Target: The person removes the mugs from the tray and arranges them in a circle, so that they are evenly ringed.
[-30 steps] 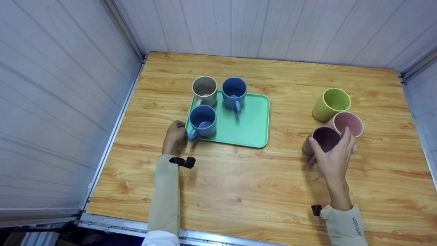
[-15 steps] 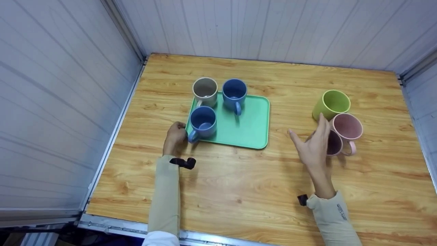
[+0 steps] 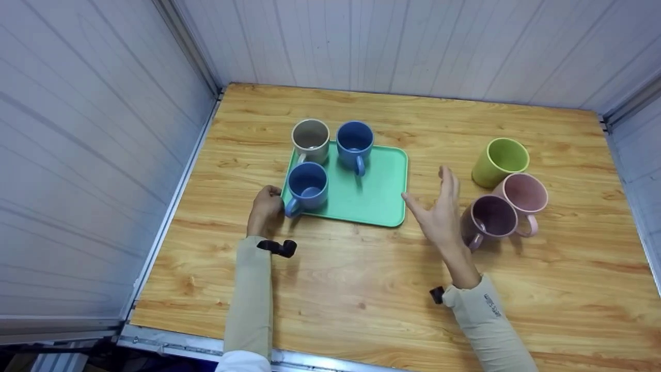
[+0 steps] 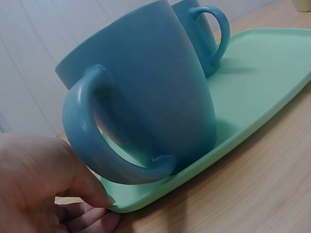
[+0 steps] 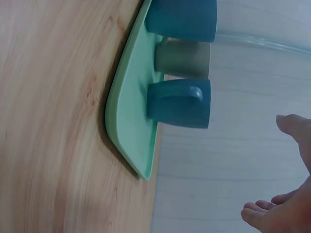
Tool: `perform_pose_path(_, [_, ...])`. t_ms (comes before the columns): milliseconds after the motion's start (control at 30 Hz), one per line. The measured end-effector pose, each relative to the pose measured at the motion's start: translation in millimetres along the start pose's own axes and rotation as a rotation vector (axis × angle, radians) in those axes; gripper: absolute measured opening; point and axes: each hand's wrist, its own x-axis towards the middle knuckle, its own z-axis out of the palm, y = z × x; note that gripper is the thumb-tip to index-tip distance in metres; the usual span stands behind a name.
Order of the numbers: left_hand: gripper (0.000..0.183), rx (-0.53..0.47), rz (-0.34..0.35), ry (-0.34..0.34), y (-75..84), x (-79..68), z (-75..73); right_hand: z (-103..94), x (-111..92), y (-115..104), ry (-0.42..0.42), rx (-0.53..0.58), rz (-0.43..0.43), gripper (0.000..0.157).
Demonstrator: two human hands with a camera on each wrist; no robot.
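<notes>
My left hand pinches the near-left corner of a green tray; in the left wrist view the thumb lies on the rim with curled fingers below. Beside that hand, a blue mug stands on the tray, its handle overhanging the corner. A grey-beige mug and a second blue mug stand behind it. My right hand is in the air between the tray and a dark purple mug, thumb and fingers spread, holding nothing.
Against the purple mug stands a pink mug, with a yellow-green cup behind it. All three are upright on the wood-patterned table. White panel walls enclose the back and sides.
My right hand has let go of the purple mug, which now stands by the pink one, and has moved left toward the tray. My left hand stays at the tray corner.
</notes>
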Motion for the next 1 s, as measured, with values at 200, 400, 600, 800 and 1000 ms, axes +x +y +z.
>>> perform_pose_path(200, [0.031, -0.049, -0.017, 0.012, 1.1, 0.3, 1.7, 15.7, 1.3, -6.0, -0.052, 0.046, -0.041, 0.093])
perform_pose_path(400, [0.029, -0.077, -0.035, 0.009, 1.6, -1.2, 2.0, 33.4, 1.8, -10.8, -0.111, 0.074, -0.083, 0.092])
perform_pose_path(600, [0.03, -0.069, -0.016, 0.012, 0.7, -1.9, 1.9, 54.8, 1.2, -17.6, -0.164, 0.091, -0.126, 0.09])
perform_pose_path(800, [0.037, 0.063, 0.058, 0.04, 0.4, -0.1, 1.3, 74.9, -0.6, -25.3, -0.219, 0.077, -0.133, 0.09])
perform_pose_path(1000, [0.038, 0.063, 0.048, 0.028, 1.0, 1.3, -0.2, 93.2, -0.2, -28.5, -0.265, 0.099, -0.165, 0.091])
